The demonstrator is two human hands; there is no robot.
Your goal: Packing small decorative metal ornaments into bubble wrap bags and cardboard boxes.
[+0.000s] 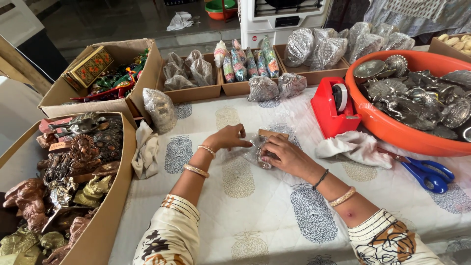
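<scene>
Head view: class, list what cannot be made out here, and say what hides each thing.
1. Small item in clear wrap: its shape is covered by the right hand and glare.
2. Left hand grip: the fingertips are lost in the wrap.
3. Orange tub: cut off by the right edge.
4. Box of figurines: cut off by the bottom and left edges.
5. Wrapped pieces in the rear trays: blurred by plastic.

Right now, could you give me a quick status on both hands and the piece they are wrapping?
Left hand pinching clear wrap. Right hand pressing down the small wrapped item. Tape dispenser and blue scissors to the right, clear of hands.
</scene>
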